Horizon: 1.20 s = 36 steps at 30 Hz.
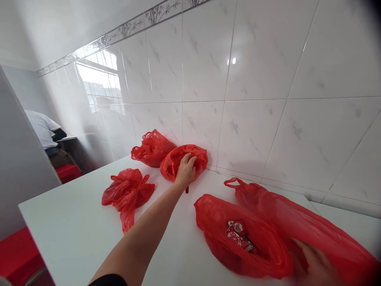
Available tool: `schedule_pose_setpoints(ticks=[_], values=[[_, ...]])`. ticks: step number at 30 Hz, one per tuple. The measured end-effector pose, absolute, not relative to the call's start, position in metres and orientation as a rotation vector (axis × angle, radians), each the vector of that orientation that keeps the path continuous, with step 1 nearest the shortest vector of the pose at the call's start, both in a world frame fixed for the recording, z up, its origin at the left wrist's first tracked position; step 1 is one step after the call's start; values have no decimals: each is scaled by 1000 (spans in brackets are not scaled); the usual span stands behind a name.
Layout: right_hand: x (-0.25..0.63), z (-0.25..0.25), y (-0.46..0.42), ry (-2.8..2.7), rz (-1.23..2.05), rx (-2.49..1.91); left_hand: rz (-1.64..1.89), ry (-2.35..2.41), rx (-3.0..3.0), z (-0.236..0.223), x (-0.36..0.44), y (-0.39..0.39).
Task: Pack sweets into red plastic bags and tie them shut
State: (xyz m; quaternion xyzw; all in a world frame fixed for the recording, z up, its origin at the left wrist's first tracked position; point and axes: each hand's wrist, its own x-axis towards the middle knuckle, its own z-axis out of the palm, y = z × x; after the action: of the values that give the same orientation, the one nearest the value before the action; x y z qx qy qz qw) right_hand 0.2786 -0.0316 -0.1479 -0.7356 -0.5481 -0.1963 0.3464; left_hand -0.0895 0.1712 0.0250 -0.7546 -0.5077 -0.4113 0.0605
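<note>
My left hand (186, 170) reaches over the mouth of an open red plastic bag (169, 165) by the wall. Its fingers are slightly bent and apart, with nothing visible in them. A small dark red item (187, 190) pokes out below that hand. In front lies another open red plastic bag (214, 234), holding several small red-and-white printed packets (238, 234). At the lower right, my right hand (315, 264) is beside this bag's rim, blurred and partly hidden, so its grip is unclear. A long, filled red bag (297, 214) lies behind it.
A knotted-looking red bag (129, 190) and a fuller red bag (157, 149) are on the white table (65, 222). A tiled wall (253, 131) borders the back. Red stools (18, 254) stand left, below the table; a person in a white top (41, 127) is farther off.
</note>
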Motion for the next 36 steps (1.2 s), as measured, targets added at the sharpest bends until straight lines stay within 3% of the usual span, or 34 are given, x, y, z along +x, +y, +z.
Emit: schedule_pose_setpoints(ticks=[7, 11, 17, 22, 27, 33, 36], values=[[251, -108, -38, -1389, -143, -2019, -1132, -1710, -2203, 43, -89, 196], [246, -101, -36, -1339, -56, -2008, -1074, -1584, -2319, 42, -67, 179], [242, -101, -38, -1328, 65, -1962, -527, -1093, -2989, 26, -11, 140], [235, -82, -44, -1289, -89, -1844, -257, -1159, -3127, 5, 3, 110], [224, -60, -56, -1269, -189, -1675, -390, -1503, -2974, -6, -26, 94], [204, -55, -54, -1210, 480, -1789, -499, -2106, -2892, -11, -80, 84], [199, -50, -50, -1065, 861, -1591, -1054, -2264, -3260, -3, -88, 73]])
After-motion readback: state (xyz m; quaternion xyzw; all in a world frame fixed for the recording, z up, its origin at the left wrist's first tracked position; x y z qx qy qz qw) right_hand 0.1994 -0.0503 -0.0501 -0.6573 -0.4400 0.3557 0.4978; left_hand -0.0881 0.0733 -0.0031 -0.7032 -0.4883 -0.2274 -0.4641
